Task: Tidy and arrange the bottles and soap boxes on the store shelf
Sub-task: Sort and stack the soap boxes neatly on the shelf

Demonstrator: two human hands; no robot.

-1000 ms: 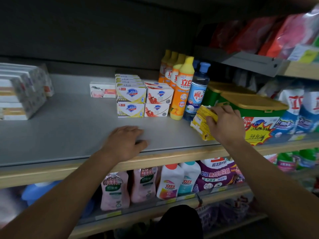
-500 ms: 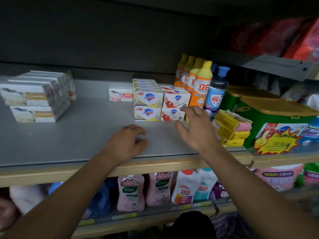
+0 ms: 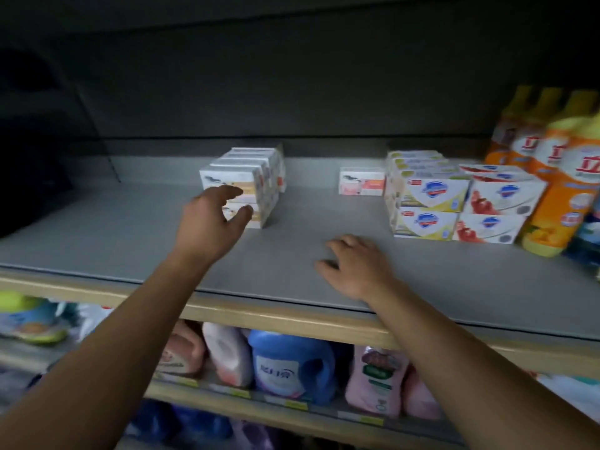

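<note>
On the grey shelf (image 3: 130,235), the white boxes (image 3: 246,186) sit stacked two high in a row running toward the back wall, left of centre. Your left hand (image 3: 207,225) hovers right at the front of that stack, fingers (image 3: 227,192) spread and loosely curved, thumb apart from them, gripping nothing; whether the tips touch the front box you cannot tell through the blur. Right of it, your right hand (image 3: 354,264) rests palm down on the bare shelf near the front edge, fingers relaxed and slightly spread, holding nothing. Behind it a single pink box (image 3: 362,186) stands alone toward the back. Just beside that come the yellow boxes (image 3: 425,203), stacked two high, touching the red boxes (image 3: 496,206) on their right. At the far right the orange bottles (image 3: 561,177) stand upright in a line, close against the red boxes. On the lower shelf, pink and blue jugs (image 3: 292,365) stand in a row.
</note>
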